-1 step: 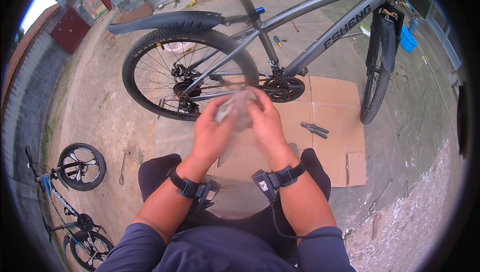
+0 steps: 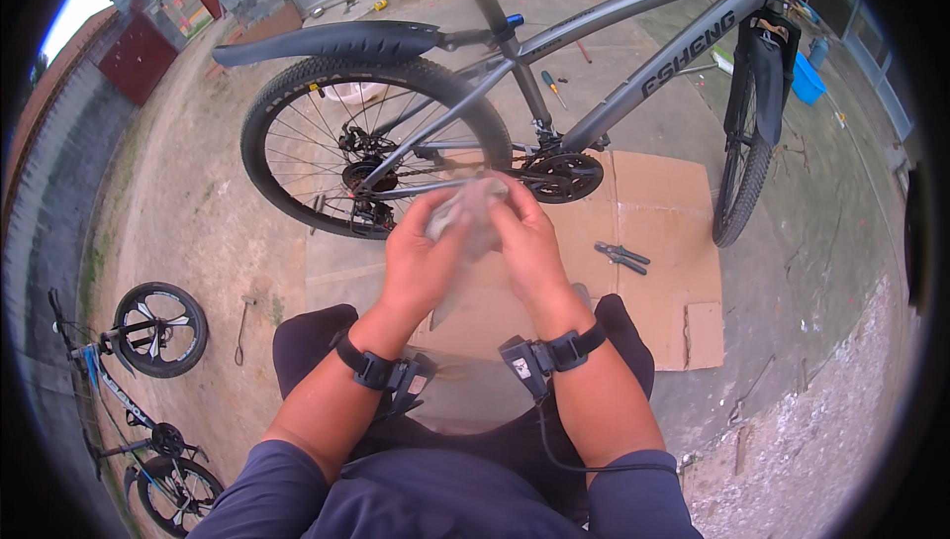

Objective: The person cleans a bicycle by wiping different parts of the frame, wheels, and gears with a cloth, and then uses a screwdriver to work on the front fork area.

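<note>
In front of me my left hand and my right hand are closed around a crumpled, pale grey cloth. The fingers and cloth are smeared by motion, and the palms' inner side is partly hidden. Just beyond them stands a grey bicycle, its rear wheel to the left and its chainring past my right fingertips. Neither hand visibly touches the bicycle. To the right of my right hand, pliers with dark handles lie on flattened cardboard.
A screwdriver lies behind the bicycle frame. At the right stands a blue basin beyond the front wheel. A smaller bicycle is at the lower left, near a thin metal rod on the ground.
</note>
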`<control>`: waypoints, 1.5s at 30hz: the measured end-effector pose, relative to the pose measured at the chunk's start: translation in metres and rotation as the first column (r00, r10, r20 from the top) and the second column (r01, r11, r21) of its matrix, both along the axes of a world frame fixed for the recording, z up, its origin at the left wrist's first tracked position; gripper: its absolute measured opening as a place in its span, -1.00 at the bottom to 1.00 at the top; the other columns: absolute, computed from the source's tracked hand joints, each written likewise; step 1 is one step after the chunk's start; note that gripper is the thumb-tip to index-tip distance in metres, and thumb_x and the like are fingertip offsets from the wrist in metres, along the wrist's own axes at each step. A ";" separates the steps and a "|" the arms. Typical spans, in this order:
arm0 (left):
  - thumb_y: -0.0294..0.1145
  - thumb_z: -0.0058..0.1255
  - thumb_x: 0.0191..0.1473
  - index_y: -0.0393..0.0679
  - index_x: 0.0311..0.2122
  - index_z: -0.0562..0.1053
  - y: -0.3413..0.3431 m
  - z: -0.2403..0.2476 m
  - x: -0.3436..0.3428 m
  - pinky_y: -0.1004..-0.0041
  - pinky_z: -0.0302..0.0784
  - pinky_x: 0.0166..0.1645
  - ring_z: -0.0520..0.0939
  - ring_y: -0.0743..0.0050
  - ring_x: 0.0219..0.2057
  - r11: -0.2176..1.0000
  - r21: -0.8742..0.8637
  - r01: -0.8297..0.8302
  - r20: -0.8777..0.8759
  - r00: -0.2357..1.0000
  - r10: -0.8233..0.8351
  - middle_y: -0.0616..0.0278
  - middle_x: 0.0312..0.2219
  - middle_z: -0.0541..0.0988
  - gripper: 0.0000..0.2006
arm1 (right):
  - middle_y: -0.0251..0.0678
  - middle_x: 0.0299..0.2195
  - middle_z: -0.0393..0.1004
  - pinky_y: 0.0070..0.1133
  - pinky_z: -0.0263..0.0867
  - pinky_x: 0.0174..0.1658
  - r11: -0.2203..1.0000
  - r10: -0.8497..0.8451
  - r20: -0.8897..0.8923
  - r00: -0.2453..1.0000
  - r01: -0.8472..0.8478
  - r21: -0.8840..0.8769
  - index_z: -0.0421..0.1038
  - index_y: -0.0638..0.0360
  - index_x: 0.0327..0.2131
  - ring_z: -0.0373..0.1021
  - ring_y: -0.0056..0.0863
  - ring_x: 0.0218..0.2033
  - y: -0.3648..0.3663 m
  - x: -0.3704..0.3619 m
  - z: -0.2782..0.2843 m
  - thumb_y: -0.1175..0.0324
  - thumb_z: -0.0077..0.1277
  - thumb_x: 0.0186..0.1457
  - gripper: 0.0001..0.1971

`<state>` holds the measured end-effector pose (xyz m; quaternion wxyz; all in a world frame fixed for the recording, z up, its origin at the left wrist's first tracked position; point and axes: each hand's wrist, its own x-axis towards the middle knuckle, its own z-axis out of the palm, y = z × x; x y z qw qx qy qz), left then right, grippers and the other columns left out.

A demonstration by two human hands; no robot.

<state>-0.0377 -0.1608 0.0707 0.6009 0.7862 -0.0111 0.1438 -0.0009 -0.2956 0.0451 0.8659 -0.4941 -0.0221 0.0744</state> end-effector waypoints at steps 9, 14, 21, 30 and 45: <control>-0.27 0.26 0.18 -0.28 0.05 0.46 0.005 -0.001 0.013 0.52 0.51 -0.03 0.55 0.62 -0.15 0.989 -0.098 0.112 -0.178 0.976 -0.128 0.27 -0.17 0.60 -0.58 | -0.41 -0.18 0.58 -0.61 0.39 -0.04 0.985 -0.162 0.024 0.986 0.164 -0.059 0.48 0.18 -0.04 0.47 -0.65 -0.15 -0.025 0.023 -0.008 0.30 -0.02 0.38 -0.78; -0.29 0.25 0.19 -0.28 0.01 0.47 0.022 -0.022 0.019 0.60 0.52 -0.19 0.56 0.72 -0.28 0.953 -0.268 0.141 -0.267 0.940 -0.214 0.32 -0.27 0.61 -0.62 | -0.14 -0.05 0.52 -0.37 0.45 0.06 0.920 -0.303 -0.120 0.945 0.323 0.221 0.38 0.18 0.05 0.50 -0.34 -0.05 -0.036 0.038 0.005 0.34 -0.21 0.42 -0.75; -0.36 0.18 0.22 -0.22 0.00 0.48 0.019 -0.016 0.067 0.63 0.50 -0.24 0.54 0.77 -0.34 0.948 -0.244 0.204 -0.221 0.940 -0.259 0.38 -0.32 0.60 -0.71 | -0.14 0.03 0.46 -0.42 0.39 0.13 0.968 -0.192 -0.051 0.980 0.198 0.152 0.34 0.19 0.09 0.45 -0.35 0.03 -0.038 0.048 0.018 0.25 -0.11 0.37 -0.68; -0.41 0.07 0.26 -0.18 0.07 0.47 0.027 -0.016 0.122 0.63 0.54 -0.22 0.58 0.72 -0.24 0.742 -0.600 0.298 -0.052 0.911 -0.408 0.31 -0.10 0.57 -0.71 | -0.39 -0.15 0.54 -0.64 0.34 -0.02 0.920 -0.205 0.083 0.975 0.221 -0.325 0.46 0.24 -0.07 0.43 -0.65 -0.12 -0.033 0.084 -0.001 0.52 0.11 0.13 -0.73; -0.49 0.13 0.13 -0.23 -0.02 0.50 0.016 0.020 0.211 0.39 0.55 -0.07 0.66 0.24 -0.19 0.998 -0.063 -0.012 0.253 0.967 0.027 0.06 -0.18 0.61 -0.72 | -0.40 -0.14 0.53 -0.67 0.34 -0.10 0.964 -0.180 0.063 0.982 0.188 -0.185 0.47 0.28 -0.04 0.41 -0.69 -0.18 0.000 0.165 0.006 0.37 0.13 0.21 -0.71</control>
